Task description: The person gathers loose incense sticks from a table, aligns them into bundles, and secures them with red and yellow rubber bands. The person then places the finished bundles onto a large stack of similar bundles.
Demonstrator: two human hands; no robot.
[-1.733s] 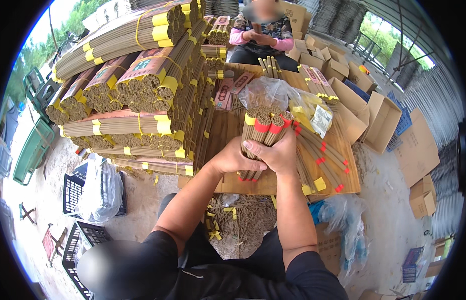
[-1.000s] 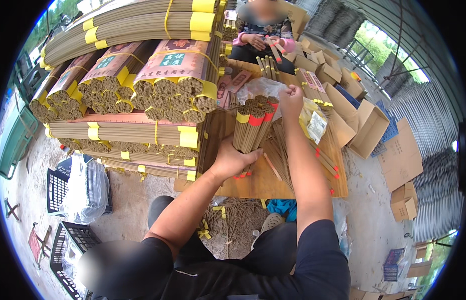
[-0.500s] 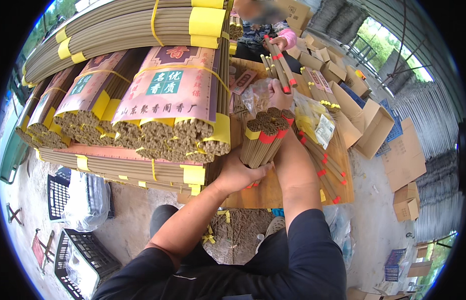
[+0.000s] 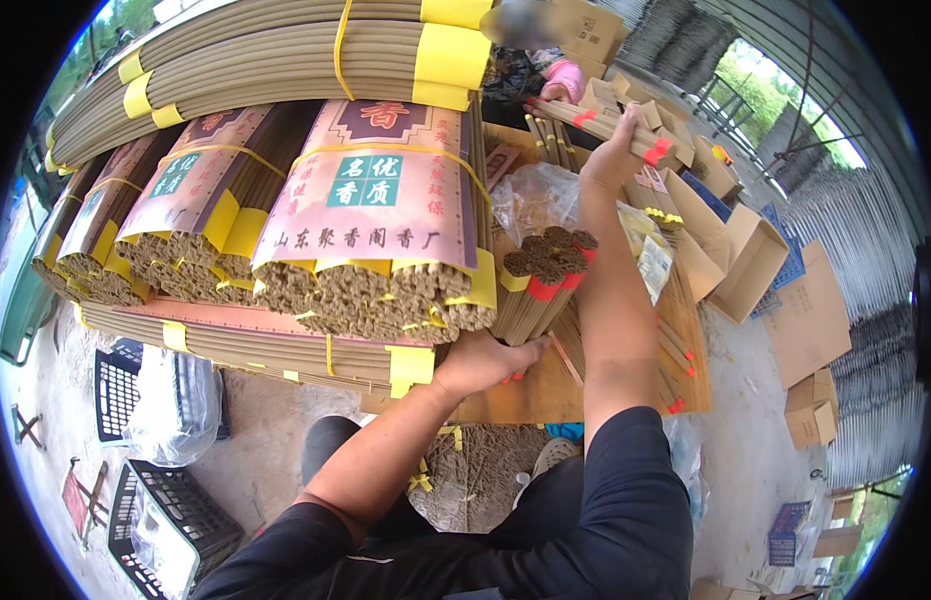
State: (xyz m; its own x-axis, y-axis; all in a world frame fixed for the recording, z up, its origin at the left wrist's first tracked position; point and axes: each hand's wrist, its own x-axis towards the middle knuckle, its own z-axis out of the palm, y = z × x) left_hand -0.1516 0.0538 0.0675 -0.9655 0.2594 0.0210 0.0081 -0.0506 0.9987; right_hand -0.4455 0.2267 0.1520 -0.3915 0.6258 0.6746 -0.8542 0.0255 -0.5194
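My left hand (image 4: 485,360) is wrapped round the lower part of a cluster of incense bundles (image 4: 525,312), brown sticks with red and yellow paper bands near their upper ends. The cluster stands tilted over the table beside the big stack. Reaching far forward, my right hand (image 4: 611,158) grips a red-banded incense bundle (image 4: 630,140) lying crosswise; its fingers are partly hidden. At that bundle's far left end is the pink sleeve (image 4: 562,78) of a person opposite, whose hand shows only in part.
Large labelled incense packs (image 4: 370,215) with yellow bands rise high on the left. The wooden table (image 4: 545,395) carries a clear plastic bag (image 4: 537,195) and more bundles at right. Open cardboard boxes (image 4: 750,255) stand beyond; black crates (image 4: 175,520) sit on the floor at left.
My right hand has moved forward and right, and a red-banded bundle is now in it, turned more level. My left hand keeps its hold on the cluster. The view has shifted slightly.
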